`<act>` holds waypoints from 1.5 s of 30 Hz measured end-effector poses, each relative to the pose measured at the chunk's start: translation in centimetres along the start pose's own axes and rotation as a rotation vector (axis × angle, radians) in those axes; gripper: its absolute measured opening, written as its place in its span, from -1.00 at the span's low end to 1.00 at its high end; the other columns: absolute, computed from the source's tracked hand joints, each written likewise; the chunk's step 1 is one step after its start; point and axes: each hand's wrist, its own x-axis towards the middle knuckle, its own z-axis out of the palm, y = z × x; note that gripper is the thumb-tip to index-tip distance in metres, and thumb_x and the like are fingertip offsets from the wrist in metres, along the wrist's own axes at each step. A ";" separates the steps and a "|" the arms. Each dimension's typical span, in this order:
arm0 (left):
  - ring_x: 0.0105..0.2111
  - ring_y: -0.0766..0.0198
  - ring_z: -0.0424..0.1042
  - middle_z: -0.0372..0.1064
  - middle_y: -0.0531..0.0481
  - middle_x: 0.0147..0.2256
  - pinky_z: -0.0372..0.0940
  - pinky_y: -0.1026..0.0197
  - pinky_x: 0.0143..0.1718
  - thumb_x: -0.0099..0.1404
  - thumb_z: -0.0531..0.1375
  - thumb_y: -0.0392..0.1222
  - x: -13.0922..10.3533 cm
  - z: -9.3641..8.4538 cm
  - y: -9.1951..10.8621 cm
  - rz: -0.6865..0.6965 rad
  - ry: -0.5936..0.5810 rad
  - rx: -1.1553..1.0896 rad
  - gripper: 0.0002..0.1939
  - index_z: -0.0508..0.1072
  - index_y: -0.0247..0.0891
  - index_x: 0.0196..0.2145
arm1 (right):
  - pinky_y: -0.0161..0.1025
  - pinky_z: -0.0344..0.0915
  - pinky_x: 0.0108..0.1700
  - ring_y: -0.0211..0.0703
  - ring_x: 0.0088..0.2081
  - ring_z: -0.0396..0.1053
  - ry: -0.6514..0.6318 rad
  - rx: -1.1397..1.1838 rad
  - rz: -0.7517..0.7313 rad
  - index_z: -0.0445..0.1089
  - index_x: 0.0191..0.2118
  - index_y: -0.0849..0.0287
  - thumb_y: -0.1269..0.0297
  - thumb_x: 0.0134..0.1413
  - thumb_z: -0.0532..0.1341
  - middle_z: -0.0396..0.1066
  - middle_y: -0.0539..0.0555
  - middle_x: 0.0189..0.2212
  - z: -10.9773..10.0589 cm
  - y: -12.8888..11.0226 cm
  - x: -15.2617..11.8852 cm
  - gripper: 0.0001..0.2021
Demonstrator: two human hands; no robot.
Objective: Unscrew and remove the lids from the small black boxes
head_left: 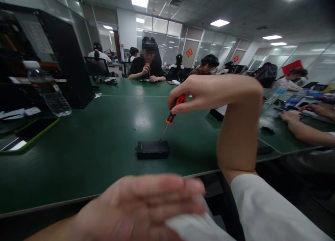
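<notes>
A screwdriver [170,118] with a red-orange and black handle is gripped from above by my right hand [190,94]. The thin shaft slants down to the left, and its tip meets the top of a small black box [153,150] near the right of its far edge. The box lies flat on the green table and has a small tab at each end. Close to the camera, in front of the table edge, my left hand [146,206] is raised with its fingers stretched out and nothing visible in it. It is slightly blurred and apart from the box.
On the green table [104,136], a water bottle [48,89] and a phone [28,134] stand and lie at the left, beside a black cabinet [62,56]. A dark box [216,114] is partly behind my right arm. Co-workers sit opposite and at the right, where another person's hands [290,117] rest.
</notes>
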 end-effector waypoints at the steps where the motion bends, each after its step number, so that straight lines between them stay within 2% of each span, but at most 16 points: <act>1: 0.31 -0.04 0.30 0.22 -0.06 0.36 0.45 -0.02 -0.01 0.45 0.01 0.07 0.7 -0.1 -0.1 -0.018 0.037 -0.062 -0.39 0.11 0.17 0.41 | -0.30 0.21 -0.33 -0.24 -0.35 0.44 0.007 -0.003 0.008 0.59 -0.09 0.09 -0.01 0.28 0.18 0.57 -0.04 -0.31 0.0 0.1 0.0 -0.65; 3: 0.34 -0.10 0.24 0.13 -0.06 0.40 0.43 -0.09 0.06 0.39 0.05 -0.01 1.6 -0.1 -0.1 -0.077 0.137 -0.420 -0.41 0.24 0.07 0.36 | -0.30 0.20 -0.34 -0.24 -0.36 0.43 0.015 0.003 0.021 0.59 -0.09 0.05 -0.03 0.27 0.18 0.56 -0.06 -0.33 0.1 0.3 -0.1 -0.66; 5: 0.38 -0.12 0.18 0.11 -0.06 0.41 0.39 -0.11 0.13 0.31 0.14 -0.09 2.1 -0.1 -0.1 -0.110 0.178 -0.664 -0.41 0.34 0.01 0.30 | -0.29 0.20 -0.34 -0.22 -0.36 0.44 0.014 0.020 0.030 0.60 -0.08 0.04 -0.03 0.26 0.19 0.56 -0.06 -0.33 0.1 0.4 -0.2 -0.65; 9: 0.40 -0.07 0.13 0.16 -0.06 0.39 0.31 -0.10 0.24 0.33 0.17 -0.19 2.2 0.1 0.0 -0.089 0.162 -0.828 -0.47 0.43 -0.03 0.25 | -0.27 0.20 -0.31 -0.22 -0.35 0.42 -0.009 0.035 0.049 0.60 -0.06 0.09 -0.03 0.26 0.19 0.56 -0.03 -0.32 -0.1 0.0 -0.2 -0.62; 13: 0.41 -0.03 0.12 0.18 -0.07 0.38 0.23 -0.08 0.30 0.37 0.14 -0.30 2.3 0.4 0.0 -0.053 0.170 -0.840 -0.48 0.45 -0.08 0.25 | -0.27 0.16 -0.33 -0.26 -0.39 0.38 -0.035 0.015 0.072 0.59 -0.04 0.15 -0.02 0.30 0.16 0.57 -0.01 -0.32 -0.3 -0.4 -0.3 -0.60; 19: 0.40 0.03 0.14 0.16 -0.16 0.39 0.21 0.05 0.29 0.39 0.05 -0.45 2.5 0.8 -0.3 -0.031 0.203 -0.912 -0.45 0.42 -0.22 0.28 | -0.22 0.20 -0.30 -0.16 -0.34 0.44 -0.067 0.020 0.088 0.59 -0.02 0.10 -0.07 0.28 0.16 0.60 0.03 -0.28 -0.4 -0.4 -0.3 -0.58; 24: 0.40 0.00 0.13 0.16 -0.19 0.38 0.17 0.03 0.31 0.44 0.08 -0.39 2.6 0.7 -0.7 -0.032 0.216 -0.869 -0.50 0.41 -0.22 0.28 | -0.23 0.23 -0.28 -0.15 -0.32 0.45 -0.078 0.012 0.078 0.58 -0.01 0.09 -0.07 0.30 0.15 0.60 0.03 -0.27 -0.4 -0.1 -0.2 -0.58; 28: 0.37 -0.04 0.19 0.20 -0.24 0.36 0.13 -0.02 0.33 0.51 0.12 -0.21 2.8 1.0 -1.3 -0.044 0.251 -0.833 -0.58 0.43 -0.24 0.27 | -0.25 0.22 -0.35 -0.18 -0.37 0.42 -0.087 0.012 0.080 0.59 -0.04 0.10 -0.05 0.30 0.15 0.59 0.06 -0.30 -0.4 -0.1 -0.2 -0.59; 30: 0.30 -0.03 0.33 0.33 -0.27 0.28 0.20 0.00 0.28 0.53 0.12 -0.12 2.9 1.2 -1.6 -0.065 0.281 -0.831 -0.60 0.47 -0.25 0.24 | -0.25 0.25 -0.34 -0.17 -0.38 0.42 -0.083 0.021 0.093 0.59 -0.04 0.10 -0.04 0.30 0.15 0.59 0.07 -0.32 -0.4 -0.2 -0.2 -0.60; 33: 0.02 0.08 0.59 0.60 -0.25 -0.02 0.39 0.16 0.06 0.52 0.17 -0.06 2.9 1.5 -1.9 -0.100 0.357 -0.798 -0.66 0.61 -0.28 0.06 | -0.24 0.28 -0.29 -0.15 -0.35 0.43 -0.069 0.043 0.117 0.60 -0.04 0.06 -0.05 0.27 0.17 0.58 0.06 -0.34 -0.4 -0.4 -0.2 -0.61; 35: -0.19 0.17 0.66 0.66 -0.18 -0.21 0.45 0.26 -0.14 0.46 0.25 -0.06 2.9 1.6 -2.0 -0.122 0.407 -0.747 -0.73 0.67 -0.30 -0.10 | -0.25 0.30 -0.28 -0.15 -0.34 0.44 -0.065 0.057 0.131 0.61 -0.05 0.04 -0.06 0.25 0.19 0.58 0.05 -0.35 -0.4 -0.4 -0.3 -0.62; 38: -0.42 0.25 0.64 0.65 -0.11 -0.41 0.45 0.34 -0.36 0.33 0.39 -0.11 2.9 1.6 -2.1 -0.188 0.452 -0.691 -0.80 0.68 -0.33 -0.27 | -0.26 0.31 -0.28 -0.16 -0.34 0.45 -0.064 0.062 0.134 0.61 -0.07 0.03 -0.06 0.24 0.19 0.58 0.04 -0.34 -0.4 -0.3 -0.3 -0.63; 41: -0.48 0.27 0.63 0.63 -0.07 -0.45 0.44 0.38 -0.42 0.19 0.48 -0.18 3.2 1.4 -2.1 -0.266 0.514 -0.704 -0.80 0.66 -0.35 -0.30 | -0.26 0.30 -0.29 -0.18 -0.35 0.44 -0.058 0.065 0.131 0.61 -0.07 0.02 -0.06 0.25 0.19 0.58 0.03 -0.34 -0.2 -0.1 -0.3 -0.63; 45: -0.40 0.26 0.65 0.66 -0.07 -0.37 0.49 0.35 -0.31 0.03 0.55 -0.27 3.6 1.2 -1.9 -0.323 0.551 -0.748 -0.63 0.61 -0.33 -0.20 | -0.26 0.29 -0.29 -0.18 -0.36 0.44 -0.064 0.039 0.123 0.61 -0.05 0.01 -0.05 0.26 0.18 0.58 0.03 -0.34 -0.2 0.0 -0.2 -0.64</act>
